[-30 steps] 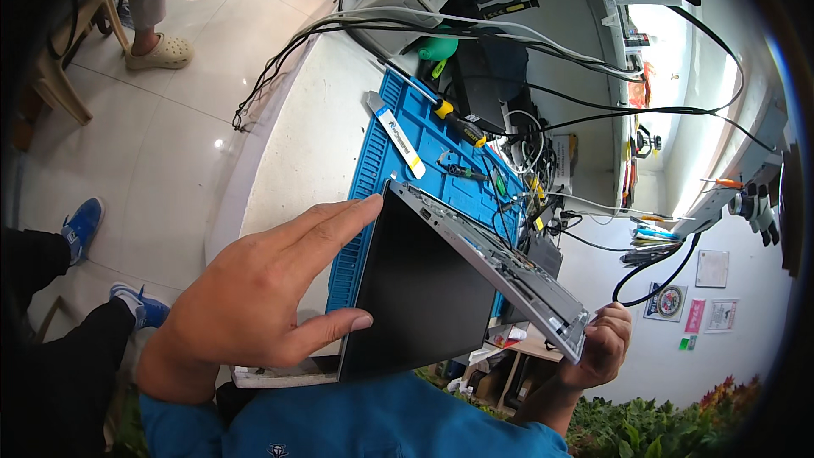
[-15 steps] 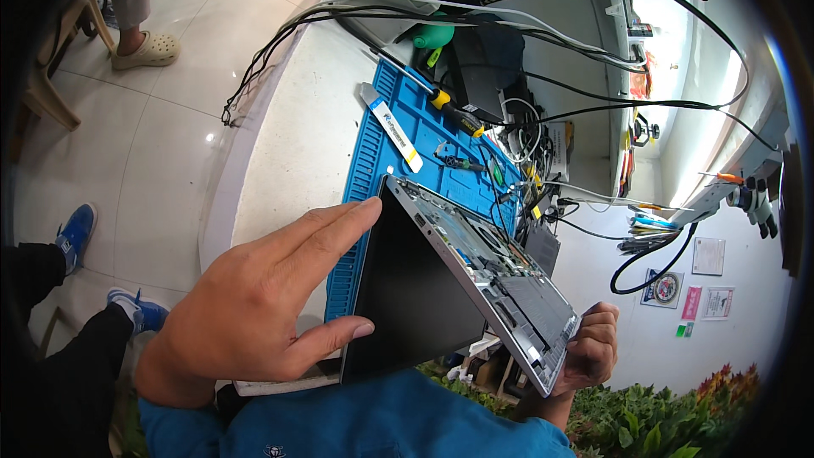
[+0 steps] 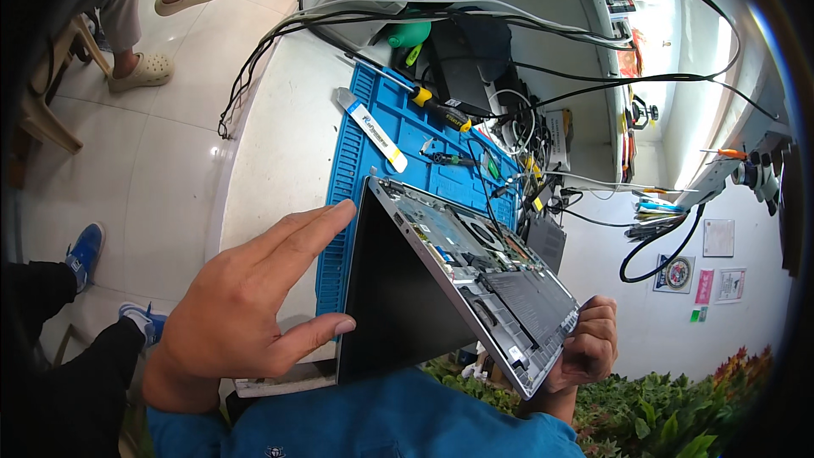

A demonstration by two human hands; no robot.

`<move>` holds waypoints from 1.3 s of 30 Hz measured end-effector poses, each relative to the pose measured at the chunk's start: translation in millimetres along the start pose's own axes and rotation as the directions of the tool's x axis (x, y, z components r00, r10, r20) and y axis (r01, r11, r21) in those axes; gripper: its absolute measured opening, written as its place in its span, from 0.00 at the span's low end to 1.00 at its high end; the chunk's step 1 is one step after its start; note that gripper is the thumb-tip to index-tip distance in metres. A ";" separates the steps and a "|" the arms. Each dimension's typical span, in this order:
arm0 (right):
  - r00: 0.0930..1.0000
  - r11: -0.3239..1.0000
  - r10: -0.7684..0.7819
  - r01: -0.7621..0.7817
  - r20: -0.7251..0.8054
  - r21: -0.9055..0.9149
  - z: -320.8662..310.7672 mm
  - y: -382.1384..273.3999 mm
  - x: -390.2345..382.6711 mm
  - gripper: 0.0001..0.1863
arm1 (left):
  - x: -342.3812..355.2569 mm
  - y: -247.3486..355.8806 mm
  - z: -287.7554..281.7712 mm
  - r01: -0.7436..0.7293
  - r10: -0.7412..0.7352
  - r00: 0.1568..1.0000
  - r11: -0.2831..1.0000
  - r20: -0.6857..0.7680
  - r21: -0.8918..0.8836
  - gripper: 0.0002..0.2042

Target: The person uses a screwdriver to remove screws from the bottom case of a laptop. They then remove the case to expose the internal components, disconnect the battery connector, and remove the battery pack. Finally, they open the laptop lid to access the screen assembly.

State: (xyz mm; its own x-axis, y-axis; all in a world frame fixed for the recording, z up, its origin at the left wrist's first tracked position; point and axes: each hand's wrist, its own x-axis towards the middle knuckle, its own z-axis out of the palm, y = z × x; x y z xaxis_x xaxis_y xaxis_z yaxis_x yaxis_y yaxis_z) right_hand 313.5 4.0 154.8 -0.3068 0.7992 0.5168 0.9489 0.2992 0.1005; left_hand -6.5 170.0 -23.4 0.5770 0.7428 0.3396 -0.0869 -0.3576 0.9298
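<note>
An opened-up laptop (image 3: 462, 242) stands tilted, its bottom cover off, with the fan, boards and flat grey battery (image 3: 530, 305) showing. Its dark screen (image 3: 398, 297) is folded out at an angle below the base. My left hand (image 3: 246, 297) is open beside the screen, fingers straight and thumb apart. Its fingertips and thumb tip meet the screen's edge. At the base's far right corner, my right hand (image 3: 589, 343) is closed around the edge, its fingers curled. Part of that grip is hidden behind the base.
A blue repair mat (image 3: 339, 229) lies on the white bench (image 3: 271, 136), bearing a flat pry tool (image 3: 373, 131) and a yellow-black screwdriver (image 3: 437, 106). Black cables (image 3: 280, 30) hang over the bench edge. Loose wires crowd the back. Two other people's legs show at left; plants (image 3: 644, 416) stand lower right.
The laptop's base has tilted slightly, showing more of its inside. Both hands keep their hold or contact. The bench and mat sit a little further left in view.
</note>
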 end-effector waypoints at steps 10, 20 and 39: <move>1.000 1.000 0.010 -0.010 -0.002 0.001 0.7 -0.6 -2.2 0.15 | -0.1 -1.6 0.1 0.004 -0.004 1.000 1.000 0.011 -0.016 0.44; 0.999 1.000 0.000 0.001 -0.034 0.009 2.4 1.9 -2.1 0.16 | -0.1 -0.1 0.3 0.012 -0.012 1.000 1.000 0.011 -0.018 0.44; 0.998 0.996 -0.048 0.051 -0.042 0.076 -1.1 9.8 -4.6 0.10 | 0.6 5.5 -1.7 0.092 -0.093 0.994 0.996 0.066 0.019 0.45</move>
State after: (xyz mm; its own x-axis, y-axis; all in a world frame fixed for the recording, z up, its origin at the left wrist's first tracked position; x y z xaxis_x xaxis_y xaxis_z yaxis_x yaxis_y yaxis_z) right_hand 324.3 2.7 154.4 -0.3489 0.7613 0.5466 0.9234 0.3788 0.0618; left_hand -8.1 169.4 -17.8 0.6346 0.7340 0.2418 -0.0181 -0.2987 0.9542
